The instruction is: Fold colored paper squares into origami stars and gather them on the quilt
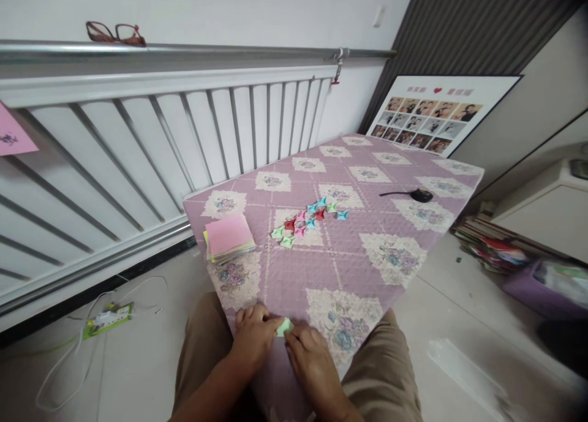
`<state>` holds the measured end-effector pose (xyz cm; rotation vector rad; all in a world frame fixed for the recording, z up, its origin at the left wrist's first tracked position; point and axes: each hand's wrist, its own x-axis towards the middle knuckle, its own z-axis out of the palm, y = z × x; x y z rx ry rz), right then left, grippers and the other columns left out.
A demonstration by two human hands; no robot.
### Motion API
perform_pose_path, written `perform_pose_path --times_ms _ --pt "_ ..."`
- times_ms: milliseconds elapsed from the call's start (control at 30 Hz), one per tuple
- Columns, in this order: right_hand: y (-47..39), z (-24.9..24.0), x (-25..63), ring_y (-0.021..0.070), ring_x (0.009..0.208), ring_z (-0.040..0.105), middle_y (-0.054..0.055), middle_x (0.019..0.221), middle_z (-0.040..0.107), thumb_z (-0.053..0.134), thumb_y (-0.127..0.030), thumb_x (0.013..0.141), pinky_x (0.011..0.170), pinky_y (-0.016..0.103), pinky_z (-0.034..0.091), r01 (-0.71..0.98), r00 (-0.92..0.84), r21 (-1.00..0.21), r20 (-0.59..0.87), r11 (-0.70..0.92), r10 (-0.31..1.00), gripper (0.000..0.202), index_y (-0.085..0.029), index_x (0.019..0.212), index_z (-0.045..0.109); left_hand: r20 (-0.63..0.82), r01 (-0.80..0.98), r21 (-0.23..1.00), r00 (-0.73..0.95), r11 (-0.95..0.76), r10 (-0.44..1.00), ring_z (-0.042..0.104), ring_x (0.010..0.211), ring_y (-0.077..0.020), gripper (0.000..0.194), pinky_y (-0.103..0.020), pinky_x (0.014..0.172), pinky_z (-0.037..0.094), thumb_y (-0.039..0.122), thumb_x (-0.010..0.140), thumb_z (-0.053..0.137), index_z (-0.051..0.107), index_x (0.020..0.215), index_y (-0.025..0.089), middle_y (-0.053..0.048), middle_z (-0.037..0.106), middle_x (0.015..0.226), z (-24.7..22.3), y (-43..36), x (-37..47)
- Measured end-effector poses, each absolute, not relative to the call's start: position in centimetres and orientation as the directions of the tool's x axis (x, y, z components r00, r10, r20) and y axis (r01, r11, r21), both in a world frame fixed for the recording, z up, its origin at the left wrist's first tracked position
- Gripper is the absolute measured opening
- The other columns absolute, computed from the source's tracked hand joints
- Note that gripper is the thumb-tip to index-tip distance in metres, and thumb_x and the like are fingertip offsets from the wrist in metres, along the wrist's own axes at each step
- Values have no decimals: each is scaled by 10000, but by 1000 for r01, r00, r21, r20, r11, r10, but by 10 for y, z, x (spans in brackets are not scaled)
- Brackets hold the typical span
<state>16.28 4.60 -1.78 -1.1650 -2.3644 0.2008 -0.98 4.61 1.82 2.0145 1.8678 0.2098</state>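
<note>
A small piece of folded light green paper (284, 327) lies near the front edge of the cloth-covered table. My left hand (255, 335) grips its left side, fingers curled. My right hand (309, 352) closes on its right side, with fingertips pressed to the paper. Parts of the paper are hidden under my fingers. Farther up the table sit several small folded paper pieces (301, 231) in green, pink, red and blue, grouped in rough rows. To their left is a stack of square coloured paper (228, 236), with a pink sheet on top.
The table (294, 275) has a purple floral cloth. A black mouse-like object (421, 195) with a cord lies at the right. A photo board (425, 113) stands at the far end. A white radiator (151, 140) runs along the left, with glasses (114, 33) on the pipe above.
</note>
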Motion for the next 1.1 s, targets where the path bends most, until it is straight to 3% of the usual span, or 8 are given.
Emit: perform_pose_path --times_ms 133,267,467,633,900,1100 --pt "41 -18 166 229 964 541 36 1017 648 611 -130 813 872 372 387 717 -533 -287 362 635 765 327 -226 1126 595 -138 897 440 106 -35 985 471 969 -221 328 -408 887 284 222 864 524 626 1115 406 -2 574 1000 20 45 -15" --pt "41 -17 166 235 957 543 34 1014 655 627 -120 795 866 387 380 730 -532 -281 341 624 775 349 -247 1119 603 -78 883 459 144 -92 987 481 993 -210 315 -389 896 304 191 887 487 630 1119 349 -2 598 1070 11 40 -13" --pt "47 -13 170 214 892 554 24 986 645 621 -106 793 805 358 411 697 -490 -454 264 555 831 348 -274 1097 611 -26 864 481 182 -147 983 499 980 -211 257 -369 862 335 168 856 555 656 1056 294 5 636 1046 2 36 -8" --pt "56 -7 168 207 880 563 11 914 626 645 -137 793 797 359 397 680 -434 -562 210 471 876 220 -263 972 629 19 852 494 189 -174 982 505 950 -211 200 -379 856 336 210 868 559 662 1018 293 4 640 1015 -2 39 -11" --pt "66 0 162 196 810 570 -3 796 602 654 -153 774 730 318 389 737 -419 -520 151 433 895 86 -229 771 614 76 852 489 171 -187 982 508 930 -200 181 -375 850 345 238 896 529 668 999 291 1 639 996 -3 38 -9" --pt "70 0 162 186 790 579 -2 796 611 618 -148 786 711 298 408 729 -440 -496 188 471 878 96 -241 809 633 70 873 458 155 -169 986 514 928 -195 177 -368 844 351 247 909 518 672 988 288 2 644 988 1 38 -8"
